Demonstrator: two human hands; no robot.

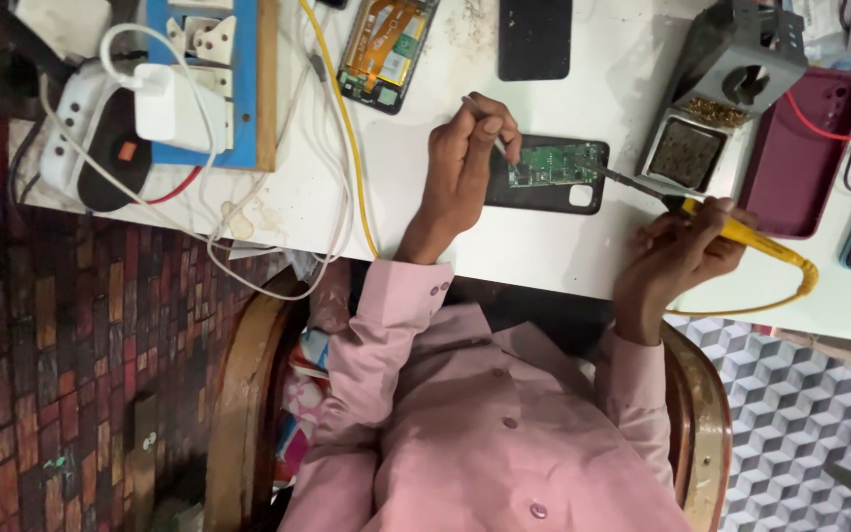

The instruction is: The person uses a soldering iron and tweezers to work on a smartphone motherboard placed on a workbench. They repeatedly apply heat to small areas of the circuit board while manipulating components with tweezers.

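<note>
- The left hand [460, 172] has its fingers pinching thin metal tweezers [490, 126], their tip lowered onto the small green circuit board [554, 165], likely to steady a part.
- The board lies just beyond those fingers on a black phone shell [544, 194] on the white counter [544, 256], its long axis running sideways.
- The right hand [677, 261] has its fingers wrapped around the yellow-handled soldering iron [741, 232], pen-style for control. The iron points left from them, its tip at the board's right edge.

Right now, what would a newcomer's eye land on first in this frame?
A green circuit board lies in a black phone shell mid-table. The left hand holds a thin metal tool at the board's left edge, and the right hand holds a yellow-handled soldering iron with its tip at the right edge. Tangled white cables lie to the left.
</note>
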